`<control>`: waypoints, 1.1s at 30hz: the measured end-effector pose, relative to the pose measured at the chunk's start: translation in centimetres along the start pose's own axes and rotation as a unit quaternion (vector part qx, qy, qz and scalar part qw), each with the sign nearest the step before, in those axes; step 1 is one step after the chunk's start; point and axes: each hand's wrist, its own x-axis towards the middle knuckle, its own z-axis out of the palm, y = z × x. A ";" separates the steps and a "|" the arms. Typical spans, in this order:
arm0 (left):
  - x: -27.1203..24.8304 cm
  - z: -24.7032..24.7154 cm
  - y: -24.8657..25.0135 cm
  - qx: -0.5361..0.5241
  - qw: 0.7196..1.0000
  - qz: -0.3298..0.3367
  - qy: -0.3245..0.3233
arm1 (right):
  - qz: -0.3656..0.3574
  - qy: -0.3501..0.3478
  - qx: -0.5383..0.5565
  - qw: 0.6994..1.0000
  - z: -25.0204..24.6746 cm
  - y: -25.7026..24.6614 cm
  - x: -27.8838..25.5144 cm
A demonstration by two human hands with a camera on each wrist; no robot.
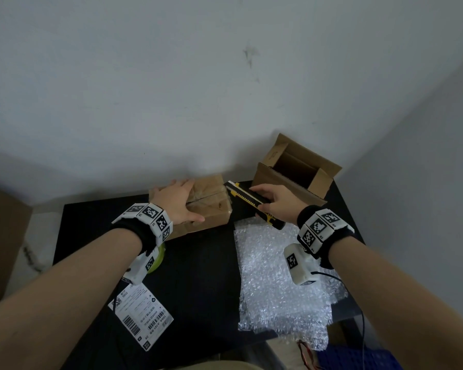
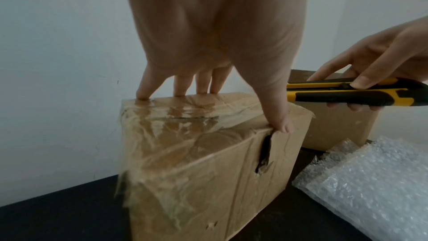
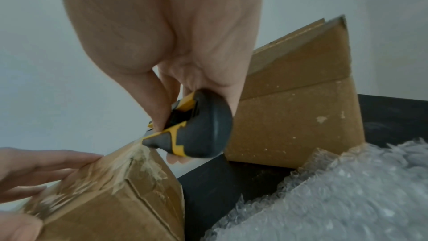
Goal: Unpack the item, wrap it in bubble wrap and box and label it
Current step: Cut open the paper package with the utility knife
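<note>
A taped brown cardboard box (image 1: pixel 211 206) (image 2: pixel 208 171) sits at the back of the black table (image 1: pixel 203 276). My left hand (image 1: pixel 179 201) (image 2: pixel 208 43) presses on its top with straight spread fingers, the thumb on the near edge. My right hand (image 1: pixel 273 201) (image 3: pixel 173 43) grips a yellow and black utility knife (image 1: pixel 251 202) (image 3: pixel 199 131). The knife's front end is at the box's far right top corner. The blade itself is not visible. A slit shows in the box's side below my thumb in the left wrist view.
An open, empty cardboard box (image 1: pixel 292 177) stands at the back right against the wall. A bubble wrap sheet (image 1: pixel 278 276) lies on the table's right side. A shipping label (image 1: pixel 142 313) lies front left, and a green tape roll (image 1: pixel 158 257) shows under my left wrist.
</note>
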 end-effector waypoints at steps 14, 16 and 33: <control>0.1 0.2 -0.1 -0.004 1.000 0.003 0.007 | 0.017 -0.013 0.018 1.000 -0.3 0.1 0.3; 0.1 0.3 -0.1 -0.007 1.000 0.005 0.008 | 0.016 -0.016 0.008 1.000 -0.5 0.2 0.2; 0.3 0.4 -0.1 0.013 1.000 0.011 0.009 | 0.039 -0.047 -0.071 0.996 -1.3 -0.1 -1.2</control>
